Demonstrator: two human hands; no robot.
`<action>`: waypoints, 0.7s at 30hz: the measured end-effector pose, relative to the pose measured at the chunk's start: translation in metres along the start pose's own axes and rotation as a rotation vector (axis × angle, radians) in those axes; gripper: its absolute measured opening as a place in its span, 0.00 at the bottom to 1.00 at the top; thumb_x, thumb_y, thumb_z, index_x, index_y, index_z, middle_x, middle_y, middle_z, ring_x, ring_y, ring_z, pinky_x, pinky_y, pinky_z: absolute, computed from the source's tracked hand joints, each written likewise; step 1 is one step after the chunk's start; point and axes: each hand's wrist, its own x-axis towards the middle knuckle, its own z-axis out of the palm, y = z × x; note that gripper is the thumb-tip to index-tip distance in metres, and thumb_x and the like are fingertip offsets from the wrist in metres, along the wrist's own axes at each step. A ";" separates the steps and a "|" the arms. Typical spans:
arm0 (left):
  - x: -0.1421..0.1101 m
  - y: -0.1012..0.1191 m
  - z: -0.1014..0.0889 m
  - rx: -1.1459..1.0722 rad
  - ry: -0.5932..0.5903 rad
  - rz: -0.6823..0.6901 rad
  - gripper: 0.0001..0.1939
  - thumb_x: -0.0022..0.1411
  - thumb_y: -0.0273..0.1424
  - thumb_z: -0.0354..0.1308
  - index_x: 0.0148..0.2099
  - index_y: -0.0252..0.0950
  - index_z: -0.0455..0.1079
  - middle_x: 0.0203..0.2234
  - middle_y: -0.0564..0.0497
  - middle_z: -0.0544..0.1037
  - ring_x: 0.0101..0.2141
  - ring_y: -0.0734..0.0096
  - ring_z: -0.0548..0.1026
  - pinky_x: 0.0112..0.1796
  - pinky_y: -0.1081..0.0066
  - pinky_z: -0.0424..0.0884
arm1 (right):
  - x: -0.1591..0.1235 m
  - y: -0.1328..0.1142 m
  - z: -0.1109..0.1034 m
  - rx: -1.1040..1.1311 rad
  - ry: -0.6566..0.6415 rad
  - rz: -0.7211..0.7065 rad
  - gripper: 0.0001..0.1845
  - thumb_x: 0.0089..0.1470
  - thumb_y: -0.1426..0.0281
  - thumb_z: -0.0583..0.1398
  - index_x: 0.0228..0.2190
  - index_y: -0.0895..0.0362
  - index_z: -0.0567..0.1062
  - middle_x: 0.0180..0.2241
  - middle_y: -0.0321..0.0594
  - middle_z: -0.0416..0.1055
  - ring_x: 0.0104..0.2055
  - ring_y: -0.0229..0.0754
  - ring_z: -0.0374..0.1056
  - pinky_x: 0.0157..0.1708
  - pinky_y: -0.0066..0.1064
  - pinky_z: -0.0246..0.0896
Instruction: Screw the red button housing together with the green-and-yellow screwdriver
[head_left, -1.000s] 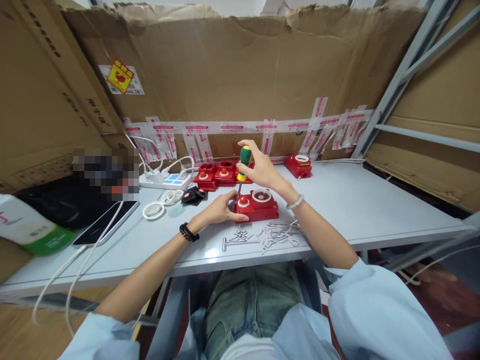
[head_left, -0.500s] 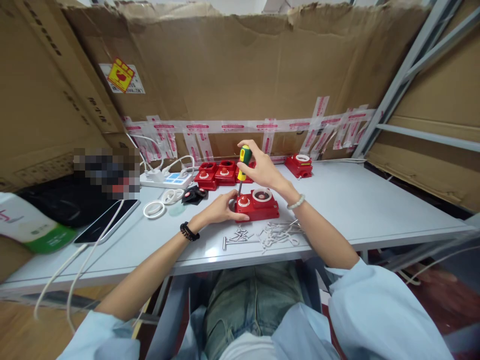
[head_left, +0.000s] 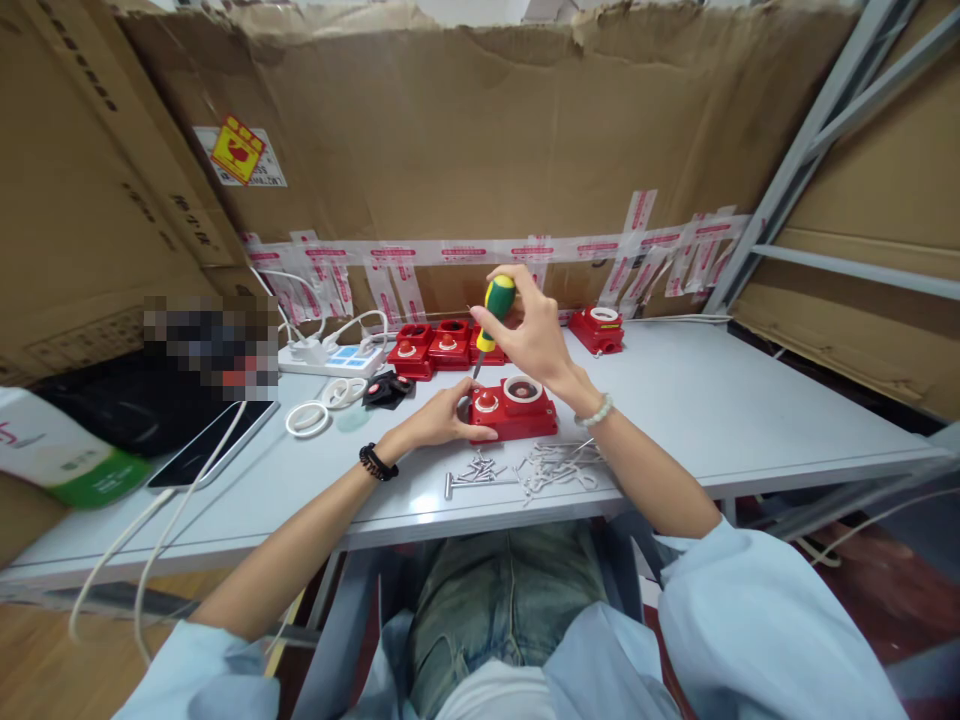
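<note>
My right hand (head_left: 534, 335) grips a screwdriver (head_left: 498, 300) with a green and yellow handle. The tool leans, its shaft pointing down at the left rear corner of a red alarm-like box (head_left: 517, 425); whether the tip touches a screw is too small to tell. On the box are a red dome and a white ring around a dark round opening. My left hand (head_left: 439, 418) holds the box by its left end, thumb and fingers around the corner. In front of it lie a heap of small screws (head_left: 484, 466), a T-shaped metal tool (head_left: 469, 484) and a pile of metal hooks or rods (head_left: 559, 470).
Several similar red boxes (head_left: 411, 352) stand at the back, another (head_left: 598, 332) farther right. White rings (head_left: 307, 419), black parts (head_left: 386, 390), a power strip (head_left: 330, 362) and a tablet (head_left: 214, 445) lie to the left. Cardboard (head_left: 450, 130) walls the rear.
The screwdriver handle has tilted to the right, and my right hand has shifted and turned with it. My left hand and the red box stay in place.
</note>
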 end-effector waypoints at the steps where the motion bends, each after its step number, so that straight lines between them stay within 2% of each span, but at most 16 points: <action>1: 0.000 0.000 0.000 -0.006 0.000 0.009 0.31 0.49 0.48 0.68 0.50 0.38 0.64 0.41 0.49 0.76 0.36 0.63 0.73 0.38 0.66 0.69 | -0.003 -0.002 -0.002 0.043 0.016 0.004 0.17 0.56 0.60 0.59 0.44 0.52 0.63 0.35 0.36 0.68 0.30 0.37 0.65 0.33 0.33 0.64; 5: 0.002 -0.005 -0.001 0.040 0.038 0.017 0.31 0.51 0.48 0.66 0.52 0.36 0.65 0.37 0.50 0.76 0.33 0.65 0.72 0.35 0.67 0.67 | -0.018 0.000 -0.003 0.244 -0.111 0.016 0.17 0.51 0.61 0.62 0.40 0.53 0.64 0.31 0.33 0.65 0.30 0.36 0.66 0.30 0.31 0.65; 7: 0.003 -0.009 -0.001 0.057 0.065 0.012 0.33 0.52 0.47 0.65 0.54 0.36 0.64 0.37 0.50 0.76 0.33 0.66 0.71 0.35 0.67 0.67 | -0.025 0.005 0.001 0.272 -0.161 0.018 0.17 0.50 0.63 0.62 0.40 0.54 0.64 0.30 0.32 0.64 0.29 0.35 0.64 0.29 0.30 0.64; 15: 0.004 -0.014 -0.001 0.062 0.080 0.015 0.35 0.52 0.47 0.64 0.58 0.37 0.62 0.34 0.51 0.76 0.32 0.66 0.70 0.33 0.68 0.67 | -0.034 0.009 0.013 0.172 -0.255 0.005 0.16 0.51 0.64 0.60 0.41 0.54 0.64 0.28 0.30 0.63 0.25 0.34 0.61 0.27 0.29 0.61; 21: 0.005 -0.017 0.000 0.023 0.087 0.027 0.32 0.52 0.47 0.65 0.55 0.36 0.64 0.30 0.54 0.74 0.26 0.72 0.66 0.29 0.70 0.64 | -0.036 0.005 0.014 0.159 -0.277 0.014 0.15 0.51 0.64 0.60 0.41 0.54 0.64 0.28 0.30 0.63 0.25 0.34 0.60 0.26 0.29 0.60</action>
